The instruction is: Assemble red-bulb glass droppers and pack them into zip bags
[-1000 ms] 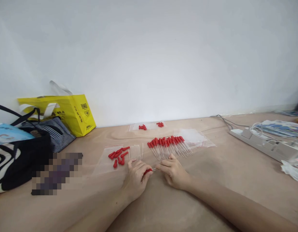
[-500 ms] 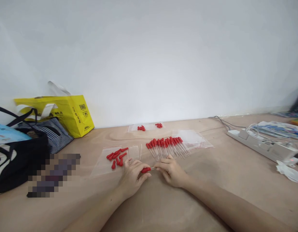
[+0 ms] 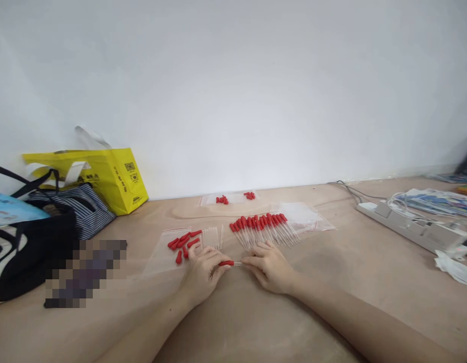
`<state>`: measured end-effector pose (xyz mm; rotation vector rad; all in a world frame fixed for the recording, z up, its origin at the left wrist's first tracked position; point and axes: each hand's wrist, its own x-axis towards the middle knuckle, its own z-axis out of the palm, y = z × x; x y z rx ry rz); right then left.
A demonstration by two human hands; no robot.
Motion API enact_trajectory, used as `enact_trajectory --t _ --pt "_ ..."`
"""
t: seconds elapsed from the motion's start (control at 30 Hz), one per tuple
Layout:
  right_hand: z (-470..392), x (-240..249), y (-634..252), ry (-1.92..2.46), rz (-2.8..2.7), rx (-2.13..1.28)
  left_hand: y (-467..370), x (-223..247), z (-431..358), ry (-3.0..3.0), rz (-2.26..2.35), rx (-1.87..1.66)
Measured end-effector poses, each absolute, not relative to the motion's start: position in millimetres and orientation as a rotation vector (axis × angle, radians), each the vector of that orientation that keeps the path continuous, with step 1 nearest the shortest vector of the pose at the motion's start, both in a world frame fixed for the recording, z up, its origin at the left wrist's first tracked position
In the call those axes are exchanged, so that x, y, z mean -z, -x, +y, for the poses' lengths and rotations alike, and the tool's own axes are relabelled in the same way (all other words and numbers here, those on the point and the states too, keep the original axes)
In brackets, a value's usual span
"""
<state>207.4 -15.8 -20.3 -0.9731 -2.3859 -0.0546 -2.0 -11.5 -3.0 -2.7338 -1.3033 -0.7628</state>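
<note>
two codes (image 3: 129, 166) on bag (image 3: 105, 184); left hand (image 3: 203, 269) holds bulb (image 3: 227, 263)

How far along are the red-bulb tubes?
Looks done: the row of bulb-topped tubes, each with red at one end. In hand: a red bulb in the left hand, its clear tube in the right hand; can't tell if fully seated. Apparently left: loose bulbs and bare tubes beside them.
</note>
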Motion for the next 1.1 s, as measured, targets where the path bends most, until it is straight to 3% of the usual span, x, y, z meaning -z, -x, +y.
enact_trajectory --t 0.17,0.4,0.67,1.1 --pt "-5.0 20.4 -189.6 1.207 -2.291 -0.024 22.3 -1.6 0.7 2.433 -1.594 0.770" --pt "24.3 7.7 -144.6 1.753 -2.046 -0.148 61.2 -22.4 12.0 2.098 -2.044 0.515" --pt "41.4 8.4 -128.4 1.787 -2.076 -0.064 55.6 -25.5 4.1 2.072 -1.974 0.326" --pt "62.4 0.0 -106.5 1.945 -1.989 -0.118 56.7 -6.7 31.9 2.024 -1.913 0.438"
